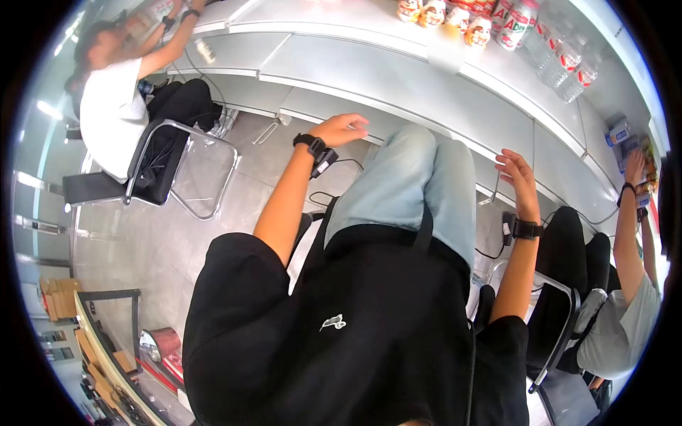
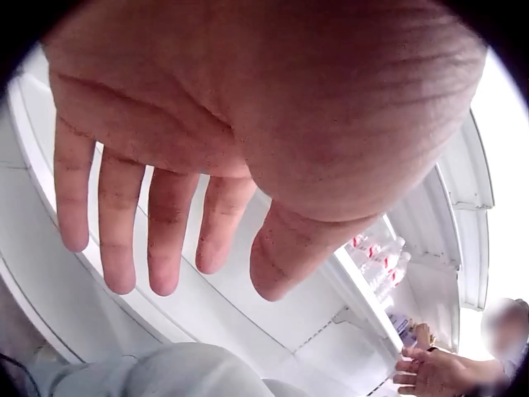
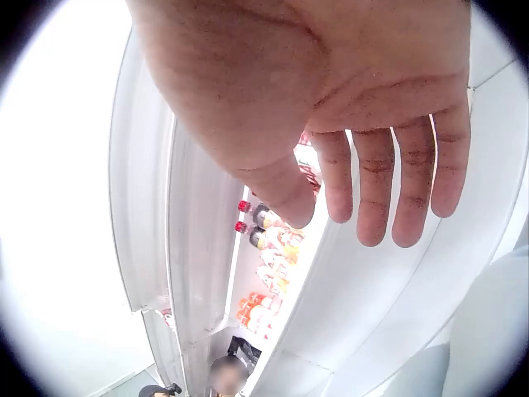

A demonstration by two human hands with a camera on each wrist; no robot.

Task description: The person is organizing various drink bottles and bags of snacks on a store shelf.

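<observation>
My left hand [image 1: 339, 130] hovers in front of the white shelf unit, to the left of my knees. In the left wrist view its palm [image 2: 240, 107] shows, with the fingers straight and spread and nothing held. On the other side of my knees, my right hand [image 1: 520, 183] is raised near the shelf front, fingers extended. The right wrist view shows that palm [image 3: 331, 66] bare as well. Nearest to both hands are the white shelf panels [image 1: 398, 85]. Both wrists wear black straps with small camera units.
Drink bottles with orange-white wrapping [image 1: 455, 18], a red-white bottle [image 1: 517, 25] and clear water bottles [image 1: 565, 60] stand on the shelf. One seated person [image 1: 117, 99] is at left, another [image 1: 618, 326] at right. A chair [image 1: 170, 167] and cables are on the left; cardboard boxes [image 1: 60, 297] lie behind.
</observation>
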